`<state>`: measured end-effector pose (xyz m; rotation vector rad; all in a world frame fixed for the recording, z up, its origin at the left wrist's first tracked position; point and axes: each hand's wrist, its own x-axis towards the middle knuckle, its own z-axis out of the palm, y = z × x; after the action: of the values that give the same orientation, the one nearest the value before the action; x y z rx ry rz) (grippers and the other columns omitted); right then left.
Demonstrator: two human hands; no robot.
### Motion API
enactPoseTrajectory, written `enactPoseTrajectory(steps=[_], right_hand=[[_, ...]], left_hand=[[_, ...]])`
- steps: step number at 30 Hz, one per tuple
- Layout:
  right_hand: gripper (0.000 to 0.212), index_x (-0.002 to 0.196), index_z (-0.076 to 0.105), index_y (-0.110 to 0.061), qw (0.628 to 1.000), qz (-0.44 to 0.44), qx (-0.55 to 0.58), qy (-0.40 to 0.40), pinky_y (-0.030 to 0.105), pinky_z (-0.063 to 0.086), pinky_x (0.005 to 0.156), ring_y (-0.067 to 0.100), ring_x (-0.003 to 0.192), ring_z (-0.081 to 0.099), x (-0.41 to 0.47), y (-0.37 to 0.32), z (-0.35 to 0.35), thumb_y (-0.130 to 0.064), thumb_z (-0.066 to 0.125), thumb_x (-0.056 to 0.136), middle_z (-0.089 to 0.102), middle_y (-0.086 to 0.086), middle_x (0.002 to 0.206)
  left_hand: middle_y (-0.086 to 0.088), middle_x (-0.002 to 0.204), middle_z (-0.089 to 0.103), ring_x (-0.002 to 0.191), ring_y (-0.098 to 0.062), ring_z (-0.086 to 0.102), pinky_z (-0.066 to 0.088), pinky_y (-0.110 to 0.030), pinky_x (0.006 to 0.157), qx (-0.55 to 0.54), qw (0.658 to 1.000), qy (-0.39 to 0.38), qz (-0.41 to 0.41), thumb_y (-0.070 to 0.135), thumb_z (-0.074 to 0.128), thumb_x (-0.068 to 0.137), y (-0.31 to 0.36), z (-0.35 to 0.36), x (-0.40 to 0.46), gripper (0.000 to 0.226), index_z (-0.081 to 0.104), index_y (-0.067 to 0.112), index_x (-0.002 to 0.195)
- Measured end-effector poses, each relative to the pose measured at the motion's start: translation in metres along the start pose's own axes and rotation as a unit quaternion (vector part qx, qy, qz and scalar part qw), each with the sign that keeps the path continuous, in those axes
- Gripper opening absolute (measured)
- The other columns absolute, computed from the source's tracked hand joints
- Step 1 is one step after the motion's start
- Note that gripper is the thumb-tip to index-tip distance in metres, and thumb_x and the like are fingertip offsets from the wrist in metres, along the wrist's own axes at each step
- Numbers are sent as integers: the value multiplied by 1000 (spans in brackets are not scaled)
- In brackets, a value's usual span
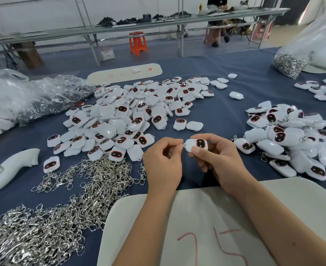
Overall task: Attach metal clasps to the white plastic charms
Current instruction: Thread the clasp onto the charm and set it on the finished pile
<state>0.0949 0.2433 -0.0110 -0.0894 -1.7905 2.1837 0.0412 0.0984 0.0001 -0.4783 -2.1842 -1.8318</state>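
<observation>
My right hand [215,158] grips a white plastic charm [196,144] with a dark, red-rimmed face, held above the blue table. My left hand [163,162] pinches a small metal clasp [182,144] right at the charm's left end, where the two touch. Most of the clasp is hidden inside my fingers. A large heap of loose charms [131,116] lies in the middle of the table. A pile of silver metal clasps [66,204] spreads over the near left. Another heap of charms with clasps on them [296,139] lies to the right.
A white board with red marks [206,227] lies under my forearms. A white curved plastic piece [8,169] rests at the left, crumpled clear bags [29,96] behind it. A bag of clasps [290,62] stands far right. An orange stool [138,43] is beyond the table.
</observation>
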Motion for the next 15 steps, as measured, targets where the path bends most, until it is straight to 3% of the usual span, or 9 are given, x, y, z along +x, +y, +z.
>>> enactPoseTrajectory(steps=[4,8,12,15], right_hand=[[21,104,77,-16,1000,5,14,14,23,43,48,16,56,55,1,0,-1,-21,78,85,73,16,83],[15,106,76,-12,999,9,35,25,22,42,48,15,55,54,1,0,-3,-14,73,92,70,14,80],[24,115,73,-10,996,13,77,36,21,43,50,14,58,53,2,-1,-3,-17,72,92,67,11,80],[22,120,70,-9,995,12,81,56,21,43,50,14,56,53,3,0,-5,-12,69,98,66,10,77]], left_hand=[[4,84,72,81,-18,65,52,-36,77,130,981,-38,136,-2,71,85,-2,-3,-1,16,76,13,87],[1,86,71,82,-23,63,47,-31,76,186,966,-46,174,-2,71,85,-2,0,-2,16,77,12,89],[8,81,76,76,-7,70,50,-15,73,6,999,-41,-14,3,74,89,0,4,-4,14,79,16,91],[5,77,76,72,-5,70,54,-23,72,-15,993,-84,-80,9,74,91,-1,3,0,8,79,15,90]])
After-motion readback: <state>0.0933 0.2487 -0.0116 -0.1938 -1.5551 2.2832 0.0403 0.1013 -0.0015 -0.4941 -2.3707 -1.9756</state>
